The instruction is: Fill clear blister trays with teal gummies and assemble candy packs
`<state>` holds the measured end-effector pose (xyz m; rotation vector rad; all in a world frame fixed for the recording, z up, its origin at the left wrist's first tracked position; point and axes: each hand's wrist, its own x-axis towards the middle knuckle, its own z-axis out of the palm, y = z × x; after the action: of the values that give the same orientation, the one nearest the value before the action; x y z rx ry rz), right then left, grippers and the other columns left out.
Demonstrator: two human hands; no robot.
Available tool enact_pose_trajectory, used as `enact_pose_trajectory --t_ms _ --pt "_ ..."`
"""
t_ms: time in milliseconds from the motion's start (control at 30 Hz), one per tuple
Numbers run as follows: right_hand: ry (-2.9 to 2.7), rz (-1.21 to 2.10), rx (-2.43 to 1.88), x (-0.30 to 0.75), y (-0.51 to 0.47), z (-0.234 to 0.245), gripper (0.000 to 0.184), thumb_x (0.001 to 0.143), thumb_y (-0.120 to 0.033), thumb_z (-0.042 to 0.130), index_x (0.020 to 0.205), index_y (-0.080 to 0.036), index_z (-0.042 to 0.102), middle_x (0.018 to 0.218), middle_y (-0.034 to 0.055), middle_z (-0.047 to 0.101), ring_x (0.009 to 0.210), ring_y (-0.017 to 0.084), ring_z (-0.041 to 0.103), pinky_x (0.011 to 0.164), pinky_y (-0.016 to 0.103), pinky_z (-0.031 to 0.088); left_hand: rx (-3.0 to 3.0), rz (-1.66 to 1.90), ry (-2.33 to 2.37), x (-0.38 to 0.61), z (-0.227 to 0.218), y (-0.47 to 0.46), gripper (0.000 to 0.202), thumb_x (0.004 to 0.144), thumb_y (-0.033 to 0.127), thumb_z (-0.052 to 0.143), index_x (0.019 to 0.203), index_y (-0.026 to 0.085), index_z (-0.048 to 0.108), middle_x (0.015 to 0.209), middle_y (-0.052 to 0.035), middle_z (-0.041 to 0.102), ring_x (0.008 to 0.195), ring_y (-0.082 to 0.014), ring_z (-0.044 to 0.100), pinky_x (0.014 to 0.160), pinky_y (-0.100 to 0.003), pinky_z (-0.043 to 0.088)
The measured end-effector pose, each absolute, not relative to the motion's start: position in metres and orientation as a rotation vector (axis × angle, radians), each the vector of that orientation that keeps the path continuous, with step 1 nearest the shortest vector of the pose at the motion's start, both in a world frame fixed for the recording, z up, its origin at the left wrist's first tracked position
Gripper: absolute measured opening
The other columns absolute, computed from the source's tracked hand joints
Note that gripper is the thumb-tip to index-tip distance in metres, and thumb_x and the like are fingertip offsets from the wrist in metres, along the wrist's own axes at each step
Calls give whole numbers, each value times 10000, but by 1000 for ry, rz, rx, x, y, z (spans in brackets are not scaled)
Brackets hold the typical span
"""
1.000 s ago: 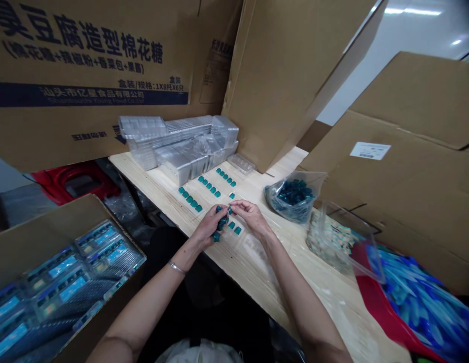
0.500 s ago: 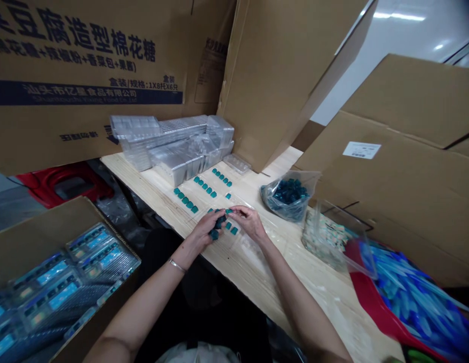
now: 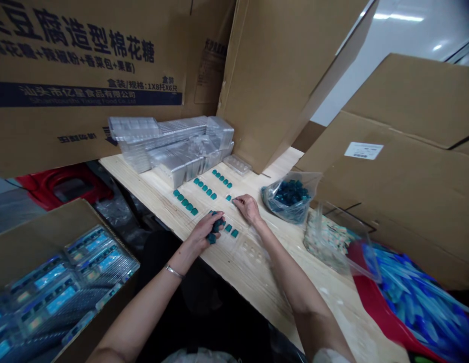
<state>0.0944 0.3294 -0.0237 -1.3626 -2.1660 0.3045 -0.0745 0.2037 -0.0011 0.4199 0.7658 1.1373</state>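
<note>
My left hand (image 3: 201,234) is shut on a small cluster of teal jelly-like cubes (image 3: 216,226), with one cube showing below its fingers. My right hand (image 3: 248,208) lies spread on a clear plastic blister tray (image 3: 242,242), holding nothing, its fingertips near a single teal cube (image 3: 228,198). Further teal cubes sit in short rows: one row (image 3: 185,201), another (image 3: 205,188), a third (image 3: 221,176), and a pair (image 3: 231,231) just right of my left hand.
The pale wooden table (image 3: 257,282) carries a stack of clear trays (image 3: 170,151) at the back and a plastic bag of teal cubes (image 3: 288,199) on the right. A clear bin of sachets (image 3: 327,241), a red tub of blue packets (image 3: 411,302) and a box of packaged goods (image 3: 64,287) flank the table.
My right hand has moved apart from my left, up and to the right, and now lies flat. My left hand stays closed on the cubes.
</note>
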Motion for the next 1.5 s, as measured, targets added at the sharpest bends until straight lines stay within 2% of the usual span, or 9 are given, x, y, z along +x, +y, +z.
enact_pose_trajectory --t_ms 233,500,633,700,867,967,1067,1200,1500 --pt "-2376 80 -1532 84 323 -16 198 818 -269 565 961 -202 684 923 90 643 925 210 532 818 323 322 403 1130 735 -75 -3 205 267 676 321 698 795 137 545 695 19 511 428 -5 395 304 -112 188" --pt "-2159 474 -1479 90 317 -1 343 752 -280 616 1083 -191 625 911 64 635 846 184 554 772 320 381 520 1138 789 -70 1 205 276 676 325 685 854 161 553 680 24 492 449 -27 423 328 -127 205" --pt "-2163 790 -1148 82 287 22 246 754 -364 599 883 -175 690 851 54 634 733 147 559 671 260 418 674 1163 925 -66 1 203 253 690 350 659 840 170 563 596 44 463 417 -39 375 340 -153 214" --pt "-2249 786 -1049 75 271 32 192 729 -352 620 782 -186 700 786 36 618 692 138 545 639 251 417 739 1188 975 -62 2 204 231 677 332 669 794 161 568 571 45 462 424 -43 365 361 -162 229" --pt "-2272 615 -1205 63 251 41 42 632 -184 639 636 -180 681 697 14 590 630 129 525 593 246 402 851 1254 1037 -50 -1 207 162 607 177 697 721 142 587 606 25 517 539 -70 424 461 -159 306" --pt "-2206 735 -1305 67 251 39 29 602 -177 642 579 -164 656 627 4 588 578 120 521 554 241 392 928 1252 1050 -49 -4 206 135 609 163 687 694 140 584 622 21 526 569 -78 438 489 -160 325" --pt "-1943 1103 -1310 79 254 38 97 618 -236 655 658 -149 665 602 0 615 543 109 536 548 234 416 932 1218 1045 -54 -6 204 193 652 253 676 794 144 604 624 26 510 530 -67 429 449 -158 299" --pt "-1627 1498 -1167 97 255 38 270 589 -309 732 790 -140 672 678 15 664 609 118 599 643 263 474 843 1157 1001 -61 -5 202 354 703 364 646 1001 183 587 679 23 515 491 -50 429 393 -145 258" --pt "-1498 1584 -1022 104 248 31 321 595 -306 761 857 -150 659 740 6 658 601 77 565 598 204 442 509 952 627 -64 5 204 226 709 300 672 772 130 536 602 43 425 396 -5 346 308 -101 198"
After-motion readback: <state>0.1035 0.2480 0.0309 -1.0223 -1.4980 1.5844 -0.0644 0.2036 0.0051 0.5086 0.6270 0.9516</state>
